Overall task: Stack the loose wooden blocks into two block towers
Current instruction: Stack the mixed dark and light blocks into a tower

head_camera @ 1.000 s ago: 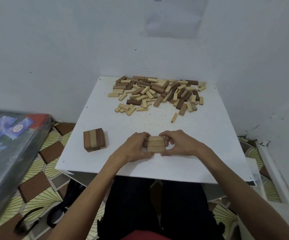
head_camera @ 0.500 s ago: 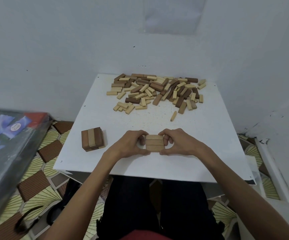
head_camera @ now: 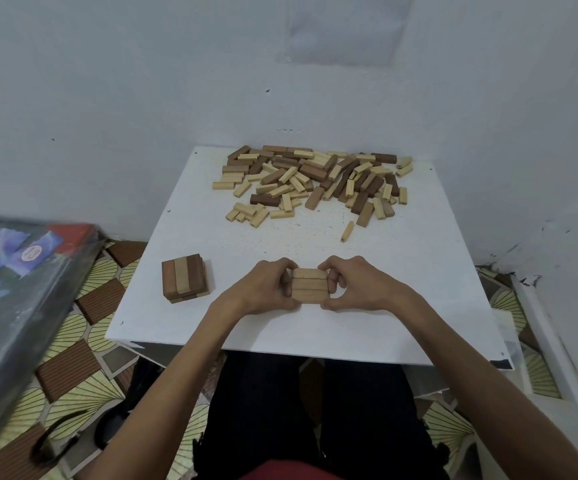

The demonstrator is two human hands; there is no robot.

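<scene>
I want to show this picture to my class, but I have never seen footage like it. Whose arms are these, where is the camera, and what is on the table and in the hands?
There is no machine here. The arms belong to a person seated at a white table. The camera is worn on their head and looks forward and down, which is why the arms reach in from the bottom edge. At the far side of the table lies a pile of loose wooden blocks, some light and some dark. Near the table's left edge stands a low stack; its top layer is two dark blocks with a light one between them. The left hand and right hand pinch the ends of a row of three light blocks lying side by side, apparently squaring them up.
</scene>
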